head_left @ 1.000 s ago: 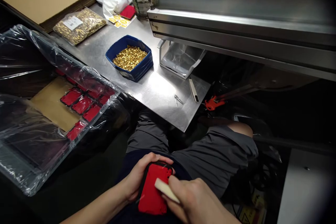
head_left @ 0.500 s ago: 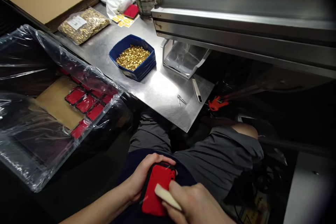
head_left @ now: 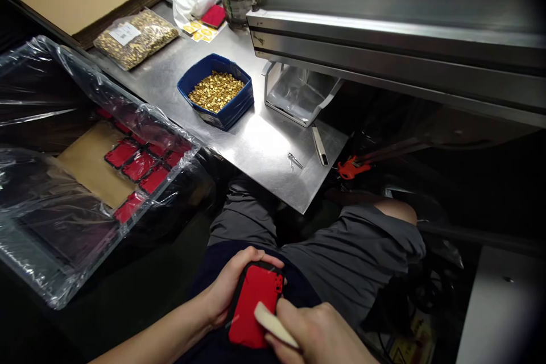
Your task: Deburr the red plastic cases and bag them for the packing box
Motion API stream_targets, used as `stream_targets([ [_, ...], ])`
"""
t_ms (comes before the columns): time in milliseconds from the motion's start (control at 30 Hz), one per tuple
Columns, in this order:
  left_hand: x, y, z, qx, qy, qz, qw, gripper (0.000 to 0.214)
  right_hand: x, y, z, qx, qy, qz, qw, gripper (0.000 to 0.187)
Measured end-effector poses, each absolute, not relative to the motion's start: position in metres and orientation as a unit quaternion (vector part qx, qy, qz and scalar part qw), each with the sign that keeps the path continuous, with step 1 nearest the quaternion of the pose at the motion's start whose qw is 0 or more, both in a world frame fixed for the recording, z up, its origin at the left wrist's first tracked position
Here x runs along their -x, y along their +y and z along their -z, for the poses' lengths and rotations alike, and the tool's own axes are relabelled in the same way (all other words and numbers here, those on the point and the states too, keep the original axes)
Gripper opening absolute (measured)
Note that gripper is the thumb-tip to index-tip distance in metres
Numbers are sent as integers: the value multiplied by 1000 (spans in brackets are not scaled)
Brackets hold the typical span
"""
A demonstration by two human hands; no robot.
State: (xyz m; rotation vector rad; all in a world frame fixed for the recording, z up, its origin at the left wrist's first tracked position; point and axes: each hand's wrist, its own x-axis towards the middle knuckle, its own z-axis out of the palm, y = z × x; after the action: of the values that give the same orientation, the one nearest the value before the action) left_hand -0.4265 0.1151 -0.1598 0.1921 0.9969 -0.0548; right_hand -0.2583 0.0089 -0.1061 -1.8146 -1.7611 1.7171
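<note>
My left hand (head_left: 232, 282) is wrapped round the far left side of a red phone case with a black rim (head_left: 252, 301), held over my lap. A small cut-out shows near the case's far right corner. Between the thumb and fingers of my right hand (head_left: 318, 333) is a cream-coloured flat scraping tool (head_left: 275, 325) with a rounded tip. That tip lies over the red face of the case; whether it presses on it I cannot tell. My right palm hides the tool's rear end.
On the metal table (head_left: 273, 173) stand a blue bin of small golden pieces (head_left: 216, 91) and a clear tray (head_left: 298, 94). A utility knife (head_left: 319, 146) lies near the edge. Left is a plastic-lined crate (head_left: 91, 278) with several red cases; a conveyor (head_left: 396, 28) overhangs at right.
The scraping tool's tip has shifted slightly right and nearer to me across the red face. My left hand keeps its hold on the case, which has turned a little.
</note>
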Motion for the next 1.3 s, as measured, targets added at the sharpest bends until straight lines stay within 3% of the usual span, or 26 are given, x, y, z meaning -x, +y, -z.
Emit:
stream_targets([
  [433,423,119,157,-52,506,34,860,53,249,17,107,587,-576,-561,92,10],
  [1100,425,119,159,-41,487,18,872,53,250,26,107,569,-599,-562,52,4],
  [1300,426,118,161,-43,489,16,871,53,251,24,109,589,-588,-549,79,7],
])
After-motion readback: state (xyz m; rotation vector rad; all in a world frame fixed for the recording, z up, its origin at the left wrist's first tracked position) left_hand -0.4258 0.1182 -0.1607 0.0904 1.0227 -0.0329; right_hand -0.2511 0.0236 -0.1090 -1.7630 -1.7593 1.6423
